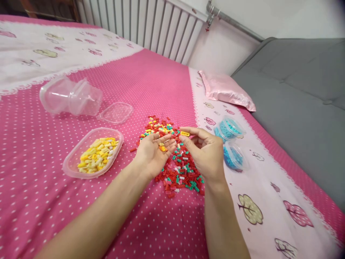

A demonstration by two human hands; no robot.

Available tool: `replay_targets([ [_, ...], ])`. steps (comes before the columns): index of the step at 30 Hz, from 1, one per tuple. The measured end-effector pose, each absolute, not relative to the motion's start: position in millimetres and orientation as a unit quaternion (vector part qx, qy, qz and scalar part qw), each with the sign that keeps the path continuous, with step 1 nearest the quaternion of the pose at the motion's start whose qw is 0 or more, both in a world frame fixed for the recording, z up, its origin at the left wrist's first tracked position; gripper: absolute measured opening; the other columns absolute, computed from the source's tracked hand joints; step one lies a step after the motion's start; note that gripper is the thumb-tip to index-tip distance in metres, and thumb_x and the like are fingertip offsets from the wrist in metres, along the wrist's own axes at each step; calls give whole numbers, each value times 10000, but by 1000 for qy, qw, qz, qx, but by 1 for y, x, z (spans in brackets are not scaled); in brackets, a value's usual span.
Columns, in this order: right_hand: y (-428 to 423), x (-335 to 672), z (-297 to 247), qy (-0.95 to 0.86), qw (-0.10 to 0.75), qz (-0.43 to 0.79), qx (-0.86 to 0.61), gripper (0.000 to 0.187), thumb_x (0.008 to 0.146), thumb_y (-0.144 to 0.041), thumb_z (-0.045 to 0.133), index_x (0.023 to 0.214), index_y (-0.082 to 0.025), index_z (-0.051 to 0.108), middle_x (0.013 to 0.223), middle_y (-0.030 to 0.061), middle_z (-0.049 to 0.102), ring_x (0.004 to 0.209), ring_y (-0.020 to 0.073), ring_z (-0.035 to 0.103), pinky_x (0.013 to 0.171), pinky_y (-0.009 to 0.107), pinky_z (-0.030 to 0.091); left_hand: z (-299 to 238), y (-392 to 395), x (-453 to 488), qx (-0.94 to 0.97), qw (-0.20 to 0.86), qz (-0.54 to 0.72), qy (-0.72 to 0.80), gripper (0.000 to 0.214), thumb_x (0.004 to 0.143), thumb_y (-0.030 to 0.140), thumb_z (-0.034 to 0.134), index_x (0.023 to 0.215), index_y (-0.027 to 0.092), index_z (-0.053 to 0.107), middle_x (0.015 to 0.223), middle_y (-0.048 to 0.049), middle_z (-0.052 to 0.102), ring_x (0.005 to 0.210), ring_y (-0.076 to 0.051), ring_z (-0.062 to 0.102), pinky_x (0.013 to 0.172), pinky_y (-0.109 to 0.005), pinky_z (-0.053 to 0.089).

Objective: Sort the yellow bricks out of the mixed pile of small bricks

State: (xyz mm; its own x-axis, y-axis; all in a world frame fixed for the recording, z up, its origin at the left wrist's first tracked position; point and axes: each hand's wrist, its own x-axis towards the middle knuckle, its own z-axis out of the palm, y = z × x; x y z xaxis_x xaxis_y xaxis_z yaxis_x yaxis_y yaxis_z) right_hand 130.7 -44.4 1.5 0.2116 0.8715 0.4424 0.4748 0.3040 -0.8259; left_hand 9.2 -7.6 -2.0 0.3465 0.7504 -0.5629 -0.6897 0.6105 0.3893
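Observation:
My left hand is turned palm up and slightly cupped, holding a few small yellow and orange toy bricks on its fingers. Between thumb and forefinger, my right hand pinches a yellow toy brick, just right of the left fingertips. Below both hands lies a loose pile of toy bricks, mostly red, with green, white, pink and yellow ones mixed in. To the left, a clear plastic tub contains many yellow and cream bricks. My hands cover part of the pile.
Clear containers lie on their side at the left, beside a flat clear lid. Two tubs of blue bricks stand at the right. Farther back are a pink pillow, a grey padded headboard and a radiator.

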Motion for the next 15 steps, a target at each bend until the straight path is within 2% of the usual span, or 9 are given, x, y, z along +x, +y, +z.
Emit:
replay_targets([
  [6, -44, 130, 0, -617, 508, 221, -559, 290, 744, -195, 611, 1018, -233, 696, 839, 6, 684, 565, 77, 524, 553, 224, 448, -4, -9, 10, 31, 838, 426, 340, 237, 872, 160, 312, 840, 98, 538, 661, -62, 550, 575, -126, 558, 558, -224, 519],
  [10, -39, 139, -6, -575, 509, 173, -616, 252, 752, -250, 599, 975, -199, 705, 823, 26, 697, 570, 103, 548, 564, 244, 456, -2, -8, 8, 47, 823, 434, 363, 220, 865, 165, 322, 784, 110, 519, 675, -70, 550, 570, -126, 541, 526, -221, 498],
  [12, -35, 143, -11, -568, 474, 129, -661, 243, 751, -253, 589, 955, -202, 712, 799, 26, 703, 563, 117, 557, 583, 261, 460, 0, -7, 7, 57, 808, 453, 371, 205, 858, 169, 334, 760, 121, 508, 672, -66, 540, 565, -121, 529, 501, -209, 478],
  [15, -29, 148, -21, -574, 376, 77, -724, 228, 750, -236, 575, 925, -222, 721, 767, 17, 710, 591, 141, 586, 664, 294, 471, 3, -7, 4, 58, 791, 476, 379, 214, 854, 184, 336, 737, 132, 507, 665, -65, 528, 567, -121, 520, 490, -202, 462],
])
